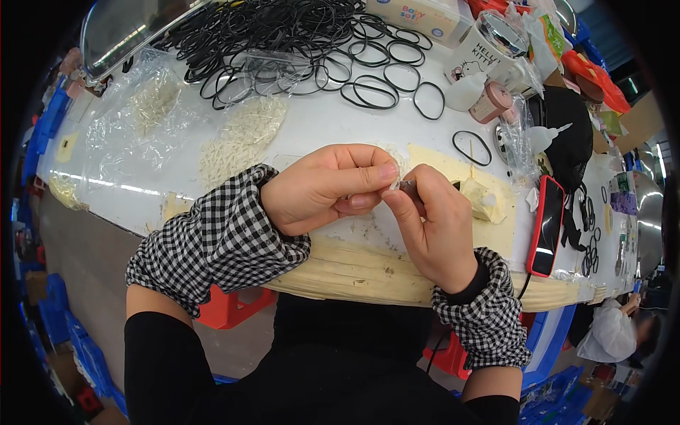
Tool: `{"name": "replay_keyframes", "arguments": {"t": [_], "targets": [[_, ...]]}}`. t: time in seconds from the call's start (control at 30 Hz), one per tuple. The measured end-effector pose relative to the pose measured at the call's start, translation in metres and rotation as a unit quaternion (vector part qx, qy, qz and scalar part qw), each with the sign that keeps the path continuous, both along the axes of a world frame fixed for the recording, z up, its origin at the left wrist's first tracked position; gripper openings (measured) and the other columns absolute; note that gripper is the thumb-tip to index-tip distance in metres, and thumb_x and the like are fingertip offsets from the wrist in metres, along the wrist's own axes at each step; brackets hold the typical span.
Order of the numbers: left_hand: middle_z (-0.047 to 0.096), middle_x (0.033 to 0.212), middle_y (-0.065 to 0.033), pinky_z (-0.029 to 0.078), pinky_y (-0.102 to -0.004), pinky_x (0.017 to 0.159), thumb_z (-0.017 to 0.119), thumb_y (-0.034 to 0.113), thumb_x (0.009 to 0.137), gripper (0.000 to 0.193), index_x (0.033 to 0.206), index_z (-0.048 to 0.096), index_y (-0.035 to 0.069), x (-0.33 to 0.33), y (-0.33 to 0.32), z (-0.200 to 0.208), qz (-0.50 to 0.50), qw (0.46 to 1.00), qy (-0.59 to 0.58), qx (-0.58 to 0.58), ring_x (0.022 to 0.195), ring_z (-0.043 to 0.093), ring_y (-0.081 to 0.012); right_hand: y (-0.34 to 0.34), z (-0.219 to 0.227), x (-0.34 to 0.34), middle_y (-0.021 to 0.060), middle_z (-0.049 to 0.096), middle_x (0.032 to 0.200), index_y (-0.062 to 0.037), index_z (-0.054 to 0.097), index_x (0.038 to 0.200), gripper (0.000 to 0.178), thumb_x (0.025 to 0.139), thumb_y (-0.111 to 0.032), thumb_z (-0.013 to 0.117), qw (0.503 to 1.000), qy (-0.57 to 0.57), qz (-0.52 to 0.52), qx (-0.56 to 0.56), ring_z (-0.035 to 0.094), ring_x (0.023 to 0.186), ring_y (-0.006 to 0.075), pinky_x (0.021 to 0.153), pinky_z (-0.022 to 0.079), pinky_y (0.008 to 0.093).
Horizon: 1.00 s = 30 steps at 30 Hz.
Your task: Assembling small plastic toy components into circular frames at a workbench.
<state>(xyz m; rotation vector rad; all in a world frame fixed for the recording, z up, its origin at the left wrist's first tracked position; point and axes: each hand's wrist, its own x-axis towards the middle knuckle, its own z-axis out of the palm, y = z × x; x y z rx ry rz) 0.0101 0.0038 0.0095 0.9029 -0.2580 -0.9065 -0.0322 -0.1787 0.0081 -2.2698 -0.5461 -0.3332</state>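
My left hand (329, 185) is closed in a pinch, thumb against forefinger, over the white table. A small whitish piece (395, 184) shows at its fingertips, too small to make out fully. Touching it from the right is my right hand (440, 216), also pinched, with something dark brownish (409, 188) partly hidden between thumb and fingers. Just behind my left hand lies a heap of small off-white pieces (251, 131). A lumpy pale yellow block (486, 201) with a thin stick beside it sits right of my right hand, on a yellowish sheet (499, 237).
Many black rubber loops (269, 35) are piled at the back; a single loop (472, 147) lies nearer. A clear bag (152, 106) with pale pieces is at left. A red-cased phone (547, 227), a white cup (489, 49) and small bottles stand at right. Another person (610, 333) sits beyond.
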Motion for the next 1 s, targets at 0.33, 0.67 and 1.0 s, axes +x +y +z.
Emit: {"name": "replay_keyframes", "arguments": {"t": [0.33,0.67,1.0], "targets": [[0.049,0.082,-0.0007,0.034,-0.0216,0.058,0.047,0.021,0.095,0.017,0.091,0.052,0.005,0.005,0.006,-0.009,0.123,0.992,0.042,-0.002,0.064,0.039,-0.0066,0.002,0.001,0.003,0.0071,0.052,0.067,-0.0048,0.053,0.08,0.023,0.085,-0.023,0.067,1.0,0.008,0.006,0.002,0.054,0.056,0.0242,0.048,0.043,0.0331],[0.052,0.085,-0.0031,0.034,-0.0214,0.055,0.049,0.018,0.092,0.016,0.092,0.053,0.002,0.007,0.005,-0.008,0.175,0.981,0.08,0.003,0.062,0.041,-0.0085,0.01,-0.015,0.0,0.0076,0.052,0.081,-0.007,0.056,0.088,0.016,0.079,-0.011,0.068,0.991,0.008,0.027,-0.13,0.059,0.063,0.0275,0.052,0.046,0.0361],[0.049,0.074,0.0062,0.033,-0.0175,0.057,0.059,0.02,0.094,0.015,0.096,0.059,0.004,0.002,0.002,-0.008,0.138,0.985,-0.006,0.104,0.064,0.04,-0.0035,0.006,-0.004,0.006,0.0087,0.053,0.079,-0.0014,0.056,0.089,0.011,0.082,-0.002,0.065,0.999,-0.013,-0.036,0.011,0.057,0.061,0.0229,0.051,0.044,0.0303]]}}
